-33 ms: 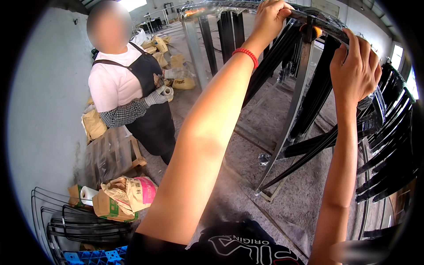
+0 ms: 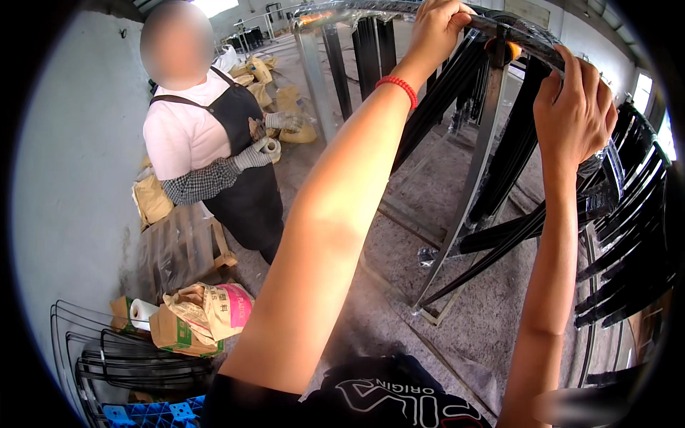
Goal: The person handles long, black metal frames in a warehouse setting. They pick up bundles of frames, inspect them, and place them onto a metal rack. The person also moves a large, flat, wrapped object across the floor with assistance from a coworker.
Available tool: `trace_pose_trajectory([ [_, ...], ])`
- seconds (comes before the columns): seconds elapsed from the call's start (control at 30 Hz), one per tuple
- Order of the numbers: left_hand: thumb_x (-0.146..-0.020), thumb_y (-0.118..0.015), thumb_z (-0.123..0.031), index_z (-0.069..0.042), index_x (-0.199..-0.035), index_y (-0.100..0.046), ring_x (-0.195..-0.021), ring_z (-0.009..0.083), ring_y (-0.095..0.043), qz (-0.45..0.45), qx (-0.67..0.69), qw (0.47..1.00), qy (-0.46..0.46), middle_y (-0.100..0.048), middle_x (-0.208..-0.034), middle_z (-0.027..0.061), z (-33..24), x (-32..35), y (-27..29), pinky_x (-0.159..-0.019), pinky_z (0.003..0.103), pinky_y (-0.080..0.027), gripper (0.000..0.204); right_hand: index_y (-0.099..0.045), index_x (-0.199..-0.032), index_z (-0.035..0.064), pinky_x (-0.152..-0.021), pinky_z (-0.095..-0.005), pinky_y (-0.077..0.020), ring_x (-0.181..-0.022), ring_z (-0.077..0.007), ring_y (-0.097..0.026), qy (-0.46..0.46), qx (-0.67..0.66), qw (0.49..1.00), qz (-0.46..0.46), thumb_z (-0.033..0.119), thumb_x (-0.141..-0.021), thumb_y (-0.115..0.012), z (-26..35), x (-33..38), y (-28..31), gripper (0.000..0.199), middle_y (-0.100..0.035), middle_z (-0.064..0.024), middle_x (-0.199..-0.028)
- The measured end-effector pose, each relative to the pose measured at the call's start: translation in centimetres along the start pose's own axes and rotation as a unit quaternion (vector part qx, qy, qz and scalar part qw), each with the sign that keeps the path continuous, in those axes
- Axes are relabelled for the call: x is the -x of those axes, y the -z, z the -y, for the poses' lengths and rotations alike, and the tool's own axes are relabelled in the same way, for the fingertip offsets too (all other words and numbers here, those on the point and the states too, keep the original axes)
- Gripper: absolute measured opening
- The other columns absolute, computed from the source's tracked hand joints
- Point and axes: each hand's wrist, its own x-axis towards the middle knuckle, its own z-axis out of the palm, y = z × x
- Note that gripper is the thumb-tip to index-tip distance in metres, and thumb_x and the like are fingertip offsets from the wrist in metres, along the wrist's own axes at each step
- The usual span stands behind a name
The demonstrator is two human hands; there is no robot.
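Both my arms reach up and forward to the top of a metal rack. My left hand [image 2: 441, 30], below which a red beaded bracelet [image 2: 397, 91] circles the wrist, is closed on a dark bar [image 2: 524, 44] wrapped in shiny clear film. Farther right, my right hand [image 2: 576, 110] curls its fingers over the same bar's right end; its palm side is hidden. Between the hands, an orange-and-black piece [image 2: 505, 51] sits where the bar meets an upright metal post [image 2: 477, 178]. Bundles of long black strips [image 2: 446, 96] hang below the bar.
A co-worker [image 2: 207, 143] in a dark apron stands at left, holding a small roll [image 2: 271, 147] in gloved hands. Paper sacks [image 2: 296, 107] lie behind. An open sack [image 2: 214, 314], a carton and black wire frames are at lower left. More black strips [image 2: 628, 228] hang at right.
The co-worker's gloved hand farther right has shifted slightly, and the film near it no longer shows. My hands stay in place.
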Motion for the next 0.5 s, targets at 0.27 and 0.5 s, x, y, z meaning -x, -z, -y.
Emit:
trace_pose_trajectory([
  [0.27,-0.084,-0.047,-0.029,-0.008,-0.082,-0.059,-0.079,0.0297,-0.052,-0.033,-0.061,0.997,-0.035,-0.057,-0.078,0.0099,1.5,0.0,-1.4,-0.073,0.037,-0.038,0.024,-0.062,-0.092,0.0162,-0.08,-0.0314,-0.0349,-0.083,-0.0162,-0.053,-0.001,-0.019,1.0,0.0,0.013,-0.069,-0.055,-0.6,0.1,0.0,0.024,-0.057,0.003,-0.085],
  [0.5,-0.086,-0.044,-0.028,-0.007,-0.078,-0.056,-0.074,0.0295,-0.049,-0.06,-0.14,0.987,-0.06,-0.055,-0.072,0.0084,1.0,0.2,-1.5,-0.071,0.037,-0.036,0.026,-0.06,-0.095,0.012,-0.079,-0.0316,-0.0345,-0.084,-0.0179,-0.05,-0.021,-0.05,0.998,0.03,0.01,-0.068,-0.055,-0.1,-0.2,0.8,0.028,-0.055,-0.0001,-0.087],
])
